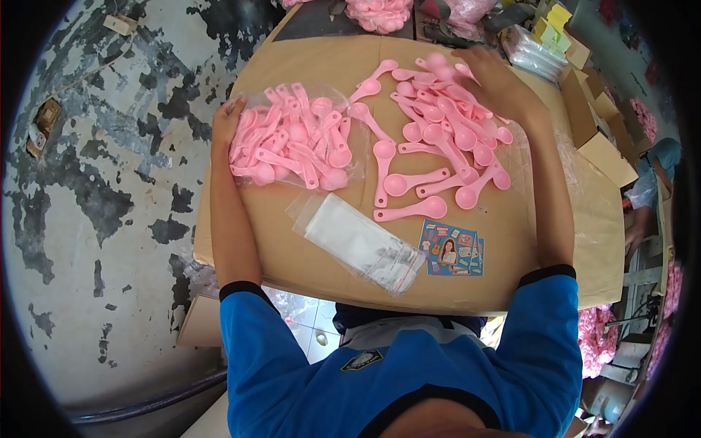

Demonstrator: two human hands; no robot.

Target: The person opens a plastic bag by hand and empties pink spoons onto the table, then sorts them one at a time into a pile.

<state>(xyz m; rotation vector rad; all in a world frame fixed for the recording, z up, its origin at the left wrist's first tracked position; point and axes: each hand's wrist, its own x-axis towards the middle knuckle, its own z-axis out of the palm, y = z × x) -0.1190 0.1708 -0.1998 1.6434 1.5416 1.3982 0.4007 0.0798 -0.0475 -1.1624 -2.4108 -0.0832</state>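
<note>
On the cardboard-covered table (321,248), a clear bag of pink spoons (292,139) lies at the left. My left hand (229,120) rests against the bag's left edge, its fingers partly hidden. A loose pile of pink spoons (453,120) spreads across the middle and right. My right hand (493,79) reaches over the pile's upper right edge; what its fingers hold, if anything, cannot be made out. Nearer my body are a stack of clear plastic sleeves (358,237) and several blue printed cards (453,250).
An open cardboard box (595,120) and a pack of clear bags (535,52) sit at the right back. More bagged pink pieces (380,13) are beyond the far edge. A peeling wall (102,204) stands left. Part of another person (642,219) shows at far right.
</note>
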